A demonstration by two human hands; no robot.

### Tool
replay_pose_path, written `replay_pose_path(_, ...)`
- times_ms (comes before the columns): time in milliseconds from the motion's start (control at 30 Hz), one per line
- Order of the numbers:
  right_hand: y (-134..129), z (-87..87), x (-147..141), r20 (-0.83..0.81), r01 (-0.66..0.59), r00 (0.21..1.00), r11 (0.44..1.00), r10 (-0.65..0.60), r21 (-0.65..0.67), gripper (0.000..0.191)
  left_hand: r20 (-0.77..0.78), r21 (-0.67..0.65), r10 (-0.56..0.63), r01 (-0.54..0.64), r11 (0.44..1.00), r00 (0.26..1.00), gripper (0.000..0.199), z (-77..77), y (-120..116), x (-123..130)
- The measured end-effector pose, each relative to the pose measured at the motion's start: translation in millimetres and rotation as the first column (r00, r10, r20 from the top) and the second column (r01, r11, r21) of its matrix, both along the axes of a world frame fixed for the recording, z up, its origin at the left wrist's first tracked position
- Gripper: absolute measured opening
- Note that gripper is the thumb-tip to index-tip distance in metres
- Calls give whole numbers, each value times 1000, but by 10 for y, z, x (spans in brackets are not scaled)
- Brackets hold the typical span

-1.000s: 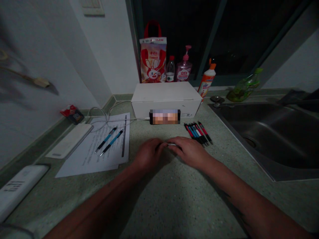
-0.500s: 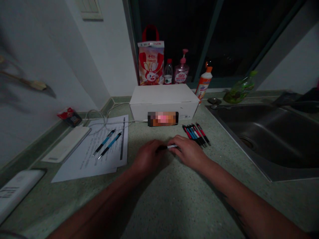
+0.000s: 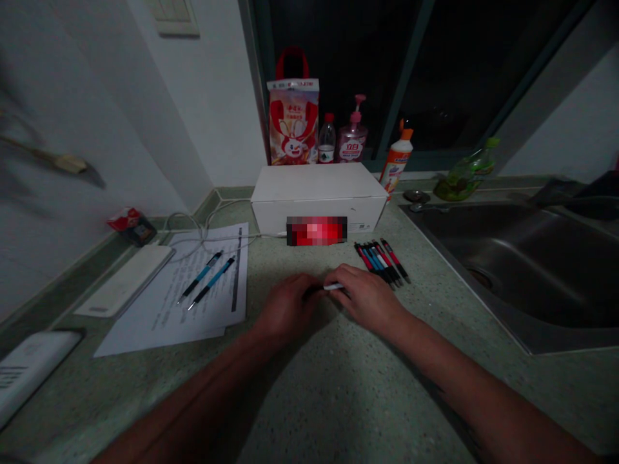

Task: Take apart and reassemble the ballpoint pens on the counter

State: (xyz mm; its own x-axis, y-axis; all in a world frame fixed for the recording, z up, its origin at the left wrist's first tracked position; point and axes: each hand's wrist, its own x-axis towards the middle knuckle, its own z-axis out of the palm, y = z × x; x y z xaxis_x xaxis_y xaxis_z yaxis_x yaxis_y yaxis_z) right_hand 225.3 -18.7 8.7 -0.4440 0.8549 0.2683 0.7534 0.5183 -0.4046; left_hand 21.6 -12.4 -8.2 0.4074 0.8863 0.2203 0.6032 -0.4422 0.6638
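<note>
Over the middle of the counter, my left hand (image 3: 290, 303) and my right hand (image 3: 363, 293) meet at a white pen (image 3: 333, 287). Right thumb and fingers pinch its white barrel. The left fingers are closed around the other end, which they mostly hide. Just beyond my right hand lies a row of several pens (image 3: 380, 261), red, blue and white with black grips. Two blue pens, one nearer (image 3: 211, 283) and one farther (image 3: 200, 276), rest on printed paper sheets (image 3: 164, 316) to the left.
A white box (image 3: 319, 183) stands behind, with a blurred-out phone-like device (image 3: 316, 231) against its front. A sink (image 3: 512, 270) is at right. White flat devices (image 3: 126, 280) and a cable lie left. Bottles (image 3: 352, 138) and a bag (image 3: 293, 125) line the window.
My left hand has shifted slightly right, closer to my right hand. The pen's black part, visible before between the hands, is now mostly covered. The device's screen colour changed to red.
</note>
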Motion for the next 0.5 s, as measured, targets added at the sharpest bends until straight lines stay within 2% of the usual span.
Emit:
replay_pose_path(233, -13, 61, -29, 34, -22, 999, 998, 24, -55, 18, -5, 16, 24, -23, 1000, 1000, 19, 47, -22, -17)
replay_pose_path(500, -11, 69, 7, 19, -36, 999, 999, 35, 41, 13, -136, -21, 47, -50, 999, 990, 33, 84, -23, -9)
